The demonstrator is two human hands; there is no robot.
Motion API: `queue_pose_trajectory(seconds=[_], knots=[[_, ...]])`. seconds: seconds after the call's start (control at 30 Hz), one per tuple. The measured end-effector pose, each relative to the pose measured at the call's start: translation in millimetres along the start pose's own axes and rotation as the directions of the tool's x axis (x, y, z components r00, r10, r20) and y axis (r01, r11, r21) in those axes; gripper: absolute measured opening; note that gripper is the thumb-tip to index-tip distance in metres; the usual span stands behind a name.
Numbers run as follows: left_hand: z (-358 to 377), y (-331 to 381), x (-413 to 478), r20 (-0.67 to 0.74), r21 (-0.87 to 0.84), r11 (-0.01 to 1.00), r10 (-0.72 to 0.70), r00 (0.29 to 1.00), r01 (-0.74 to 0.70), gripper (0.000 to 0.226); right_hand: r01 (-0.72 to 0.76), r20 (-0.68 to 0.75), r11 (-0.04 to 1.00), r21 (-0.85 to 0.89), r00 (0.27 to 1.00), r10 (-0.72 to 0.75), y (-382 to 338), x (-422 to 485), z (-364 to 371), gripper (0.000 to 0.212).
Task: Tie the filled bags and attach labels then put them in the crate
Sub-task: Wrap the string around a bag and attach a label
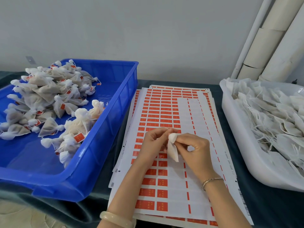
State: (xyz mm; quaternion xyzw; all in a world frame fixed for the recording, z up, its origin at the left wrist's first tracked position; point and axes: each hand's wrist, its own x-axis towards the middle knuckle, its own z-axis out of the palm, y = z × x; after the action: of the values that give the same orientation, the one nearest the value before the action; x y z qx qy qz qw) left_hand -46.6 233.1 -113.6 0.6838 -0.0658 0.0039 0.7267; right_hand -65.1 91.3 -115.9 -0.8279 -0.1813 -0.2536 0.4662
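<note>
A small white mesh bag (172,152) hangs above stacked white sheets of red labels (166,111), pinched between the left hand (152,143) and right hand (195,151). A blue plastic crate (102,137) of tied, labelled bags (44,97) sits to the left, and a white plastic tub (236,129) of loose bags (271,116) sits to the right.

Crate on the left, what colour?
Blue. The crate shows best in the head view.

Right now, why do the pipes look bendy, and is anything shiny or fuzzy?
In the head view the wide lens leans the pipes and bows the blue crate; same view, pale glare lies on the crate's floor; the left hand, right hand and the bag they pinch look slightly soft.
</note>
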Motion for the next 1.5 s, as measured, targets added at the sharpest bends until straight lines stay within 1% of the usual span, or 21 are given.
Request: queue_pose_trajectory(seconds=[0.13,0.23,0.3,0.4,0.57,0.73,0.83,0.93,1.13,1.27,1.33,1.4,1.5], knots=[[-1.3,-0.4,1.1,0.046,-0.015,1.0,-0.018,0.999,0.019,0.019,0.016,0.064,1.0,-0.017,0.998,-0.015,-0.9,1.0,0.3,0.03],[-2.0,1.4,0.7,0.051,-0.054,0.998,-0.027,0.998,0.029,0.021,0.031,0.091,0.999,-0.014,0.995,-0.03,0.2,2.0,2.0,0.023],[-1.8,1.3,0.1,0.054,-0.063,0.998,-0.025,0.998,0.028,0.021,0.031,0.079,0.999,-0.018,0.996,-0.029,0.8,1.9,3.2,0.021],[-1.0,0.0,-0.3,0.054,-0.055,0.998,-0.019,0.998,0.022,0.021,0.013,0.065,1.0,0.001,0.998,-0.013,-0.5,1.4,3.1,0.027],[-0.1,0.6,-0.9,0.049,-0.042,0.999,-0.025,0.999,0.027,0.025,0.006,0.089,1.0,0.01,0.996,-0.007,0.2,1.7,-0.6,0.028],[-2.2,0.4,-0.2,0.075,-0.059,0.996,-0.059,0.995,0.063,0.031,0.068,0.076,0.998,-0.011,0.995,-0.067,1.0,1.7,-0.6,0.023],[-1.7,-0.6,0.9,0.072,-0.048,0.997,-0.056,0.996,0.059,0.026,0.084,0.048,0.995,-0.049,0.995,-0.082,3.3,-0.4,1.0,0.025],[-0.3,-2.1,1.2,0.037,-0.035,0.998,-0.043,0.998,0.044,0.02,0.043,0.074,0.995,-0.091,0.997,-0.037,6.7,-0.9,4.1,0.03],[4.7,-0.8,-0.5,-0.031,0.019,1.0,0.008,0.999,-0.007,0.019,-0.039,0.14,0.987,-0.155,0.988,0.061,9.1,-1.4,13.4,0.035],[7.0,1.8,-0.8,0.005,0.023,0.999,0.048,0.999,-0.048,0.024,-0.061,0.146,0.987,-0.151,0.986,0.084,8.6,-2.3,14.4,0.023],[9.0,-0.1,-1.8,0.034,0.059,0.995,0.076,0.997,-0.078,0.022,-0.088,0.128,0.985,-0.148,0.986,0.108,9.1,-2.1,14.5,0.02],[11.0,-3.5,-2.8,0.059,0.139,0.984,0.107,0.993,-0.114,0.017,-0.113,0.11,0.984,-0.14,0.986,0.128,10.8,-2.1,14.4,0.018],[10.1,-5.5,-1.9,0.058,0.19,0.974,0.117,0.991,-0.126,0.009,-0.133,0.102,0.985,-0.106,0.984,0.144,12.7,-2.1,13.9,0.012]])
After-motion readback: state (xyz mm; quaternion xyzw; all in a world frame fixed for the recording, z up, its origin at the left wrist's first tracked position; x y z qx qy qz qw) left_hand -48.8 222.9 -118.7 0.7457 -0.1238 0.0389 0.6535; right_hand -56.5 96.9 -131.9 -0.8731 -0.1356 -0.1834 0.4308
